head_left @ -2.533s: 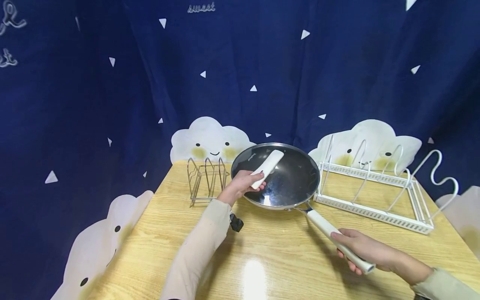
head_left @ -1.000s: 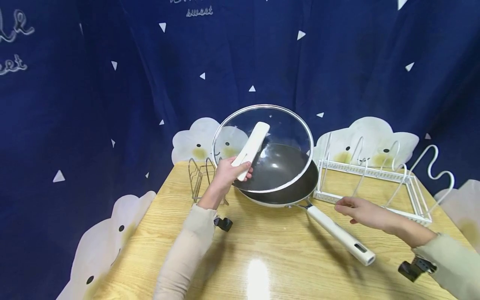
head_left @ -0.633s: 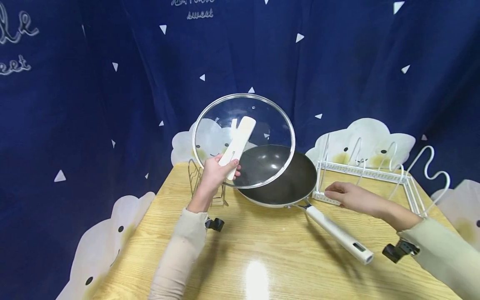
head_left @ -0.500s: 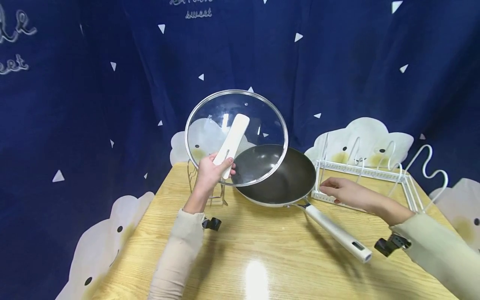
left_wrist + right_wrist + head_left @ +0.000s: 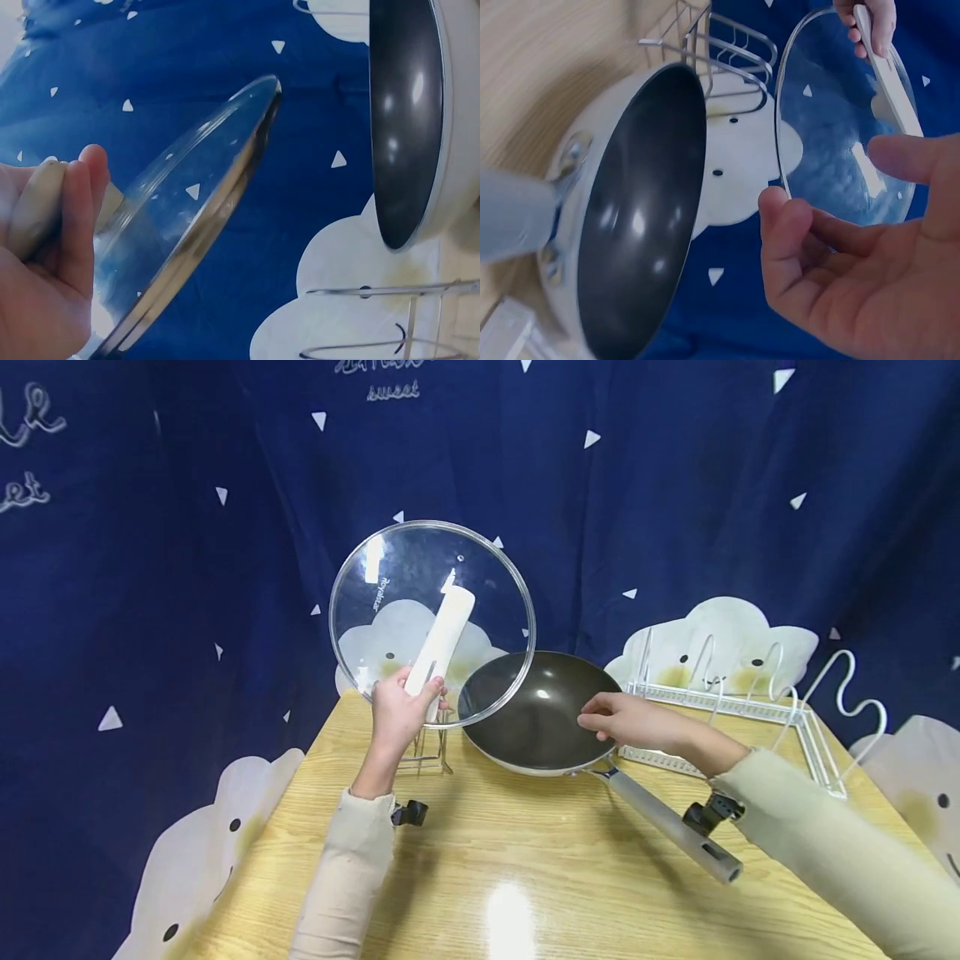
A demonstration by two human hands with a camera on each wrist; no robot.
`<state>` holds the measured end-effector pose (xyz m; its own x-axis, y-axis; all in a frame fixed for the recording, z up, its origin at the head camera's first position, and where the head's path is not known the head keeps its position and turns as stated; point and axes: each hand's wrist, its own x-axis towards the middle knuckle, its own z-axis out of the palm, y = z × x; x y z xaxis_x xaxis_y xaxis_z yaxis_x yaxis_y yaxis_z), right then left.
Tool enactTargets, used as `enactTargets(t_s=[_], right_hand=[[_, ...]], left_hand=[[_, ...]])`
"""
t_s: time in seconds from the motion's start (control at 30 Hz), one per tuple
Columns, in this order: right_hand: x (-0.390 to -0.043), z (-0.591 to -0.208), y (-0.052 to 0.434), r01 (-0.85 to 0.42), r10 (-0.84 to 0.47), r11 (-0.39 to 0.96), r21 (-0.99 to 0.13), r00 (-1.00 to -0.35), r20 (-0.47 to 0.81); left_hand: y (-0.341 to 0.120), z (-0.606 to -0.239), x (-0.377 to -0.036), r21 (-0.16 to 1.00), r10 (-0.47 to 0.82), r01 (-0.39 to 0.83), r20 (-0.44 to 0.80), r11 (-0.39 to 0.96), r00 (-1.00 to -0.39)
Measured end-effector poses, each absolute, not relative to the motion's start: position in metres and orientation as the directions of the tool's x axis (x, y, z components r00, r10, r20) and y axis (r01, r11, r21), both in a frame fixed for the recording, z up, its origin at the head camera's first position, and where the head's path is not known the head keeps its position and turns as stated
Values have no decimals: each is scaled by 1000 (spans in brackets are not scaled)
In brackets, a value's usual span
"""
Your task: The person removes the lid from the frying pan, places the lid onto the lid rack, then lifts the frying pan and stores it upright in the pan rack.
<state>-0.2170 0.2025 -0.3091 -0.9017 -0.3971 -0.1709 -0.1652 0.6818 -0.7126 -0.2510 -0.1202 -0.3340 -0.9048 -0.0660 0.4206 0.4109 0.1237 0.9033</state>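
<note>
The left hand [image 5: 399, 714] grips the lower end of the white handle [image 5: 442, 635] of a glass lid [image 5: 390, 610], with the fingers curled around it. The lid is lifted and tilted, above the small wire rack [image 5: 427, 747], at about 10 o'clock from the pan [image 5: 536, 714]. The pan stands on the wooden table [image 5: 525, 877], with its long handle [image 5: 671, 827] pointing to 5 o'clock. The right hand [image 5: 626, 722] is above the pan's near rim, fingers loosely extended and holding nothing. The white rack [image 5: 750, 710] stands at 3 o'clock from the pan.
</note>
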Motion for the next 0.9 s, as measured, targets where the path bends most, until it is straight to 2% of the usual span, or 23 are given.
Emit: enactTargets(t_s=[0.2, 0.4, 0.9], right_hand=[[-225, -313, 167, -161, -419, 659, -734, -890, -180], [-238, -327, 137, -188, -436, 628, -755, -889, -141], [-270, -370, 80, -109, -356, 390, -914, -934, -41]], left_hand=[[-124, -333, -246, 882, -88, 428, 450, 198, -888], [-130, -331, -242, 835, -147, 462, 519, 297, -842], [-142, -324, -240, 728, -262, 449, 635, 519, -726]])
